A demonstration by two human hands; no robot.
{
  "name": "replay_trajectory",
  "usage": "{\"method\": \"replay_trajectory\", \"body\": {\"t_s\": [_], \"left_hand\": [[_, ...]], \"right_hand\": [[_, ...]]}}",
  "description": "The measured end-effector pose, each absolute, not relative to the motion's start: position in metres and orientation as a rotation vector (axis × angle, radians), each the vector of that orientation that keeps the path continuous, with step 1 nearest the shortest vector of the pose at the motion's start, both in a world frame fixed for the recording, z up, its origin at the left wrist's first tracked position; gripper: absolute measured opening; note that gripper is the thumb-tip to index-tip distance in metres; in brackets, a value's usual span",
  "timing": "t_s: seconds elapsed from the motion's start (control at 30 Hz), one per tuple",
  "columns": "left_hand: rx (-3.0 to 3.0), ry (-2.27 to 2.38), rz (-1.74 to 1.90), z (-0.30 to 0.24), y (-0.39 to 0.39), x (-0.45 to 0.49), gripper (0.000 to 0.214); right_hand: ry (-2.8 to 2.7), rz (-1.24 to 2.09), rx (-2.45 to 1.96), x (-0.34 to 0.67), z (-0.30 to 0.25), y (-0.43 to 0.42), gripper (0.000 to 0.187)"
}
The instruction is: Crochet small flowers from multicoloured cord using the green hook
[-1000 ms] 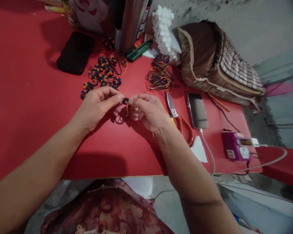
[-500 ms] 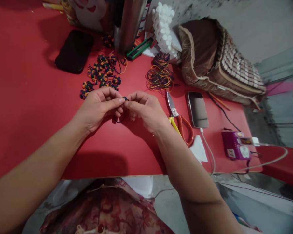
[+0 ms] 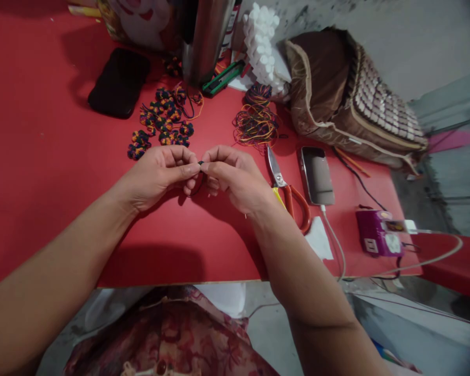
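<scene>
My left hand (image 3: 164, 172) and my right hand (image 3: 231, 175) meet over the red table, fingertips nearly touching. Between them both pinch a small dark knotted cord (image 3: 201, 164), mostly hidden by the thumbs. A thin dark loop of it hangs below the fingers. Just beyond my left hand lies a cluster of knotted cord balls (image 3: 166, 117) in dark green, orange and purple. A tangled bundle of coloured cord (image 3: 256, 122) rests past my right hand. Scissors (image 3: 284, 188) with one red and one yellow handle lie right of my right wrist.
A black case (image 3: 119, 83) lies at the back left, near a metal bottle (image 3: 207, 47) and a green box cutter (image 3: 223, 78). On the right are a phone (image 3: 317, 175) on a cable, a purple box (image 3: 378, 232) and a brown quilted bag (image 3: 352, 99). The table's front edge (image 3: 180, 284) is close.
Both hands stay together, with the pinched knot slightly lower and turned. Less of its colour shows, and the hanging loop looks smaller. Objects on the table have not moved.
</scene>
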State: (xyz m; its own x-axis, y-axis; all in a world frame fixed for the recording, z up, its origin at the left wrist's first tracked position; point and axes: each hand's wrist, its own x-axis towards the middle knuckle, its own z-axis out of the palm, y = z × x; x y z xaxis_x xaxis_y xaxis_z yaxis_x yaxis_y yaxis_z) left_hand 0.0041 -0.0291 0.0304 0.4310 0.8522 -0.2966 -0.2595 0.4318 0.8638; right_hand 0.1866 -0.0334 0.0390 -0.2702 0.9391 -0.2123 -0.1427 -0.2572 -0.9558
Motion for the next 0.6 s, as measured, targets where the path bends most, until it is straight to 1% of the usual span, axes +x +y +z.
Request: {"method": "replay_trajectory", "body": {"t_s": [0.2,0.33,0.43,0.6], "left_hand": [[0.859,0.823,0.885,0.0271,-0.0328,0.0095,0.024],[0.82,0.795,0.887,0.0253,-0.0326,0.0111,0.023],[0.806,0.797,0.883,0.0264,-0.0308,0.0104,0.027],[0.849,0.792,0.855,0.0293,-0.0285,0.0082,0.032]], "right_hand": [[-1.15,1.623,-1.093,0.1855,0.0333,-0.0319,0.007],[-1.123,1.646,-1.077,0.1855,0.0306,-0.0307,0.009],[-1.104,1.657,-1.082,0.1868,0.0308,-0.0305,0.01],[-1.099,1.701,-1.11,0.1887,0.0326,-0.0311,0.016]]}}
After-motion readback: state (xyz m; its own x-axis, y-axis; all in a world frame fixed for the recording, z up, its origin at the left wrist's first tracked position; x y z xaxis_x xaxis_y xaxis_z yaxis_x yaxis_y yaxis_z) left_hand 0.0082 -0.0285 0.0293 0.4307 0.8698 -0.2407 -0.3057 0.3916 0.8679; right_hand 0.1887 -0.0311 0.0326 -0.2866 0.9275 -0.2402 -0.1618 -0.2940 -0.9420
